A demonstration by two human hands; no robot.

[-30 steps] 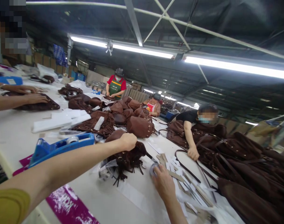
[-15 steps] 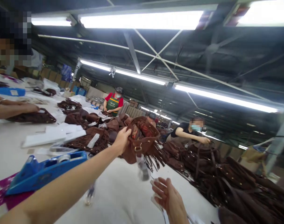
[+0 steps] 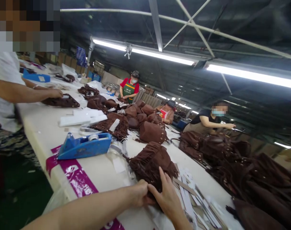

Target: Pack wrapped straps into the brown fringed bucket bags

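Note:
A dark brown fringed bag [image 3: 150,159] lies on the white table right in front of me, its fringe fanned out over the tabletop. My left hand [image 3: 141,193] is closed on the near edge of this bag. My right hand [image 3: 168,196] rests against the bag's near right side, thumb and fingers apart, the thumb close to my left hand. The bag's near edge is partly hidden behind both hands.
A blue tape dispenser [image 3: 85,146] stands left on purple tape [image 3: 76,175]. Paper strips [image 3: 198,204] lie at right. Brown bags are heaped at centre [image 3: 151,131] and right [image 3: 255,179]. Co-workers stand around the table; one hand [image 3: 55,93] at left holds a bag.
The bag has come down from the air onto the table, its opening no longer facing me. My right hand has moved up to it. The view has tilted downward.

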